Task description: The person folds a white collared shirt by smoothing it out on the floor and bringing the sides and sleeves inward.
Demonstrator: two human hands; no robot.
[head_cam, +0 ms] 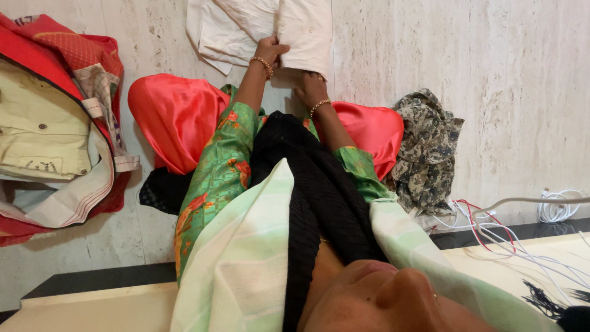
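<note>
At the top centre of the frame lies a cream garment (pixel 258 27) on the pale stone floor (pixel 491 92). Its folded panel runs lengthwise from the hands toward the top edge. The left hand (pixel 270 50) curls its fingers closed on the fold's edge; the right hand (pixel 310 89) presses flat and open on its lower end. A camouflage-print cloth (pixel 427 147) sits at centre right, a red-and-cream clothes pile (pixel 55 123) at left.

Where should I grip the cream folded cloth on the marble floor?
Probably take the cream folded cloth at its near lower edge, coming from the person's side. It lies flat, and the left hand and right hand already rest there.
</note>
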